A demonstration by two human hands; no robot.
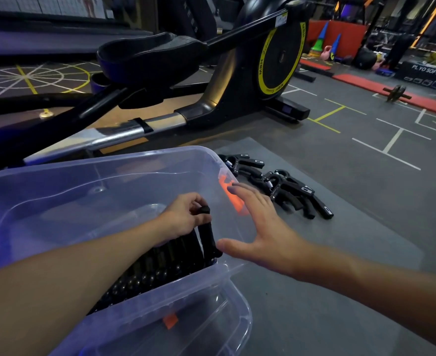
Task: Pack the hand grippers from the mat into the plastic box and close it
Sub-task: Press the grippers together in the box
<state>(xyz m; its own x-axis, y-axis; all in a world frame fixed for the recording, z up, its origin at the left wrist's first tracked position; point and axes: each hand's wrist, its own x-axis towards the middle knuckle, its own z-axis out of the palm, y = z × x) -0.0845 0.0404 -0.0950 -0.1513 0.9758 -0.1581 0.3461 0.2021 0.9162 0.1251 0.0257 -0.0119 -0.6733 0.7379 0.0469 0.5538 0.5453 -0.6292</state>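
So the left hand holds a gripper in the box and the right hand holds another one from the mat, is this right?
Not quite. The right hand holds nothing: it is open, fingers spread, short of the grippers on the mat. The left hand does hold a gripper in the box. The head view shows this.

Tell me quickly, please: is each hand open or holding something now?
Left hand: grips a black hand gripper in the plastic box.
Right hand: open, holds nothing.
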